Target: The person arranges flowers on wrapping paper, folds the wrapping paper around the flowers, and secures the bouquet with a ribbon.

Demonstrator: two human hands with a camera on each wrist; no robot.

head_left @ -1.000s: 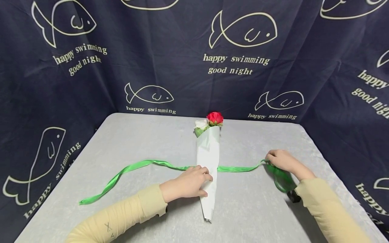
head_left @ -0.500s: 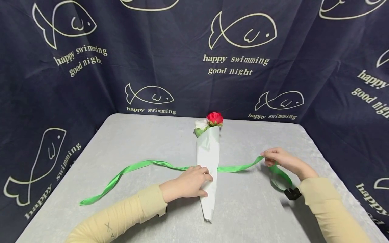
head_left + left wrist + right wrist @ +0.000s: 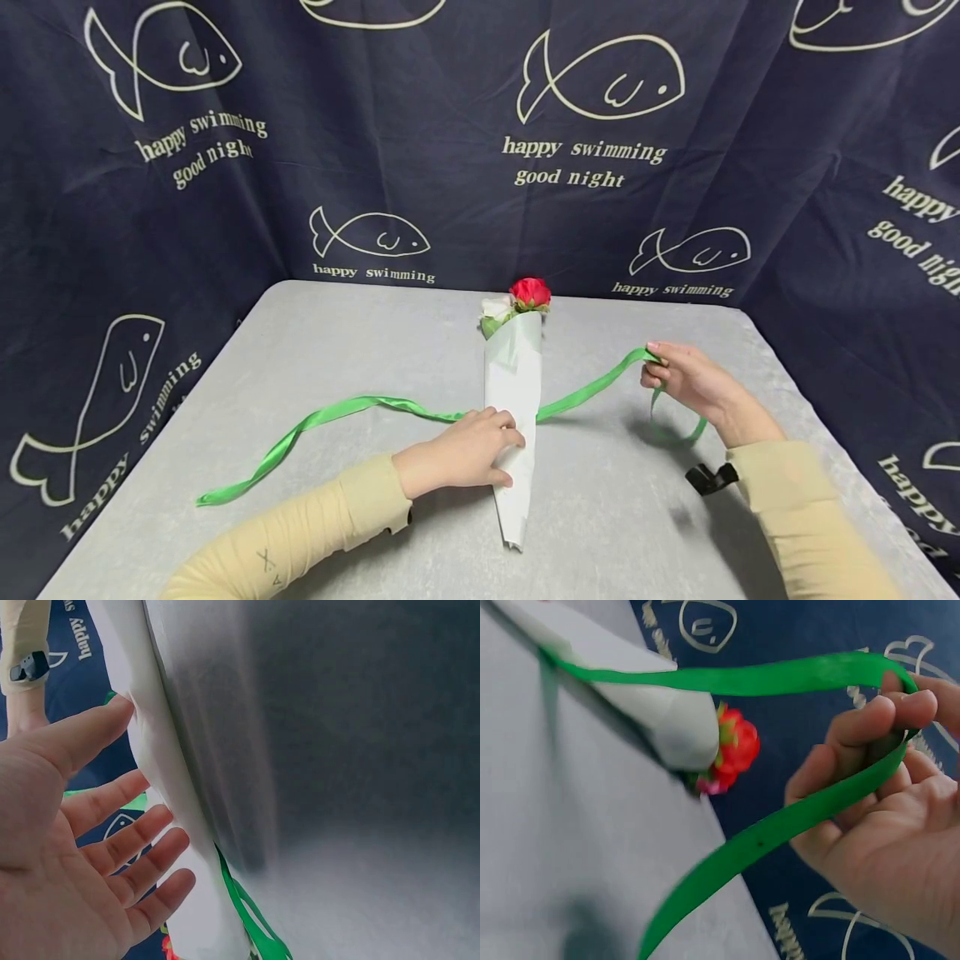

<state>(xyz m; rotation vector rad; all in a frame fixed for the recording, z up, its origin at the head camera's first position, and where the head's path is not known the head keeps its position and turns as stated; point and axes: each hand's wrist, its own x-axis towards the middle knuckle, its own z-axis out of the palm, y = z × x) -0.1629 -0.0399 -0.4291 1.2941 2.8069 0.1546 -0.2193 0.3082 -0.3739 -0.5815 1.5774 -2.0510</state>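
A bouquet wrapped in white paper lies on the table, with a red flower and a white flower at its far end. Beneath it runs a green ribbon, its left part lying loose on the table. My left hand rests on the wrapping with slightly bent, spread fingers; the left wrist view shows the fingertips against the paper. To the right of the bouquet, my right hand pinches the ribbon between thumb and finger, above the table. The ribbon's free part hangs below that hand.
The grey cloth-covered table carries the bouquet. A dark blue curtain with fish drawings surrounds its back and sides. A black wrist camera sits by the right sleeve.
My right hand has risen from near the table, lifting the ribbon so that it slopes up from the bouquet. My left hand and the bouquet have stayed in place.
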